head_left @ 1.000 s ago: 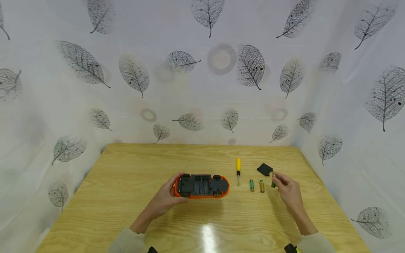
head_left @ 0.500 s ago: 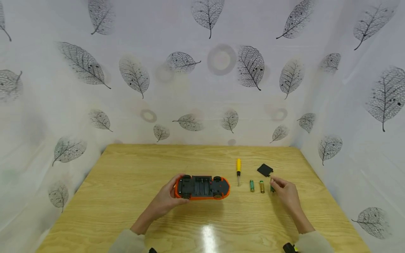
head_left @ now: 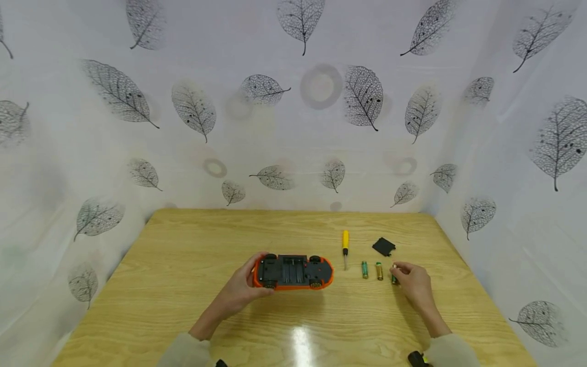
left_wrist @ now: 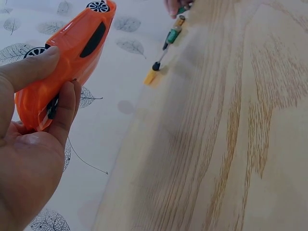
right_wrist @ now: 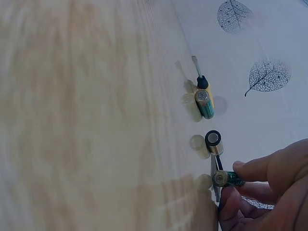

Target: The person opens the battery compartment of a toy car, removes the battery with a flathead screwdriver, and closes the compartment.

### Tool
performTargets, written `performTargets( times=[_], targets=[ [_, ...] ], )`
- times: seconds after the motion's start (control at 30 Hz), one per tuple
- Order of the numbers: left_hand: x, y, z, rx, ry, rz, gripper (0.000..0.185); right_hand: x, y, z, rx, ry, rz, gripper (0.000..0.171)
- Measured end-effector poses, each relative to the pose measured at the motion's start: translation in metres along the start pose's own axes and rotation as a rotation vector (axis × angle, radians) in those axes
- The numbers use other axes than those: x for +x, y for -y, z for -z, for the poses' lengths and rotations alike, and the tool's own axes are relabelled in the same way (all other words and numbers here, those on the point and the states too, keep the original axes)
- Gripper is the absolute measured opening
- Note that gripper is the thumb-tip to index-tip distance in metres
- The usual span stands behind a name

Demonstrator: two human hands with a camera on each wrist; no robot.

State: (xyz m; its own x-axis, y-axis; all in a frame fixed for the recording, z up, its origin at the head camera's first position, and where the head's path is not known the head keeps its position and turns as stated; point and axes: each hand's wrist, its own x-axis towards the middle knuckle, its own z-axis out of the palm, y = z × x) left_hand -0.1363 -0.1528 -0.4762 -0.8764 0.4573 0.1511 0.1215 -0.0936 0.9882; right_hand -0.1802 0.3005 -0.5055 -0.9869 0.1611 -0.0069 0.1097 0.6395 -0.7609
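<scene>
My left hand [head_left: 238, 290] grips the rear end of an orange toy car [head_left: 293, 272], holding it over the table with its black underside up. An open battery compartment [head_left: 293, 269] shows in the middle of that underside. In the left wrist view the thumb [left_wrist: 41, 67] presses the car's orange side. Over on the right, my right hand [head_left: 416, 285] pinches a green battery [right_wrist: 228, 178] between thumb and fingers, low at the table. Two more batteries lie to its left, a gold one [head_left: 379, 271] and a green one [head_left: 365, 269].
A yellow-handled screwdriver [head_left: 346, 244] lies between the car and the batteries. Behind the batteries is a black cover [head_left: 383, 246]. A white leaf-patterned sheet [head_left: 293, 127] walls the wooden table [head_left: 206, 229] at the back and sides.
My right hand has moved a little toward me and to the left with the battery, away from the black cover. The left hand and the car have barely moved.
</scene>
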Motion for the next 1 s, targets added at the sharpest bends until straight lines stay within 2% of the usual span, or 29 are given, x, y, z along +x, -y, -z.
performTargets(
  times=[0.23, 0.6, 1.0],
  targets=[
    [-0.0001, -0.0018, -0.0018, -0.004, -0.011, 0.015, 0.087, 0.0024, 0.0012, 0.0004, -0.046, -0.016, 0.02, 0.038],
    [-0.0005, 0.004, -0.0008, -0.015, -0.001, 0.009, 0.085, 0.0048, -0.0028, -0.0013, -0.075, -0.015, 0.031, 0.036],
    [-0.0014, 0.0005, 0.0001, -0.028, -0.002, 0.009, 0.087, 0.0065, -0.0028, -0.0031, -0.073, -0.033, 0.044, 0.035]
  ],
)
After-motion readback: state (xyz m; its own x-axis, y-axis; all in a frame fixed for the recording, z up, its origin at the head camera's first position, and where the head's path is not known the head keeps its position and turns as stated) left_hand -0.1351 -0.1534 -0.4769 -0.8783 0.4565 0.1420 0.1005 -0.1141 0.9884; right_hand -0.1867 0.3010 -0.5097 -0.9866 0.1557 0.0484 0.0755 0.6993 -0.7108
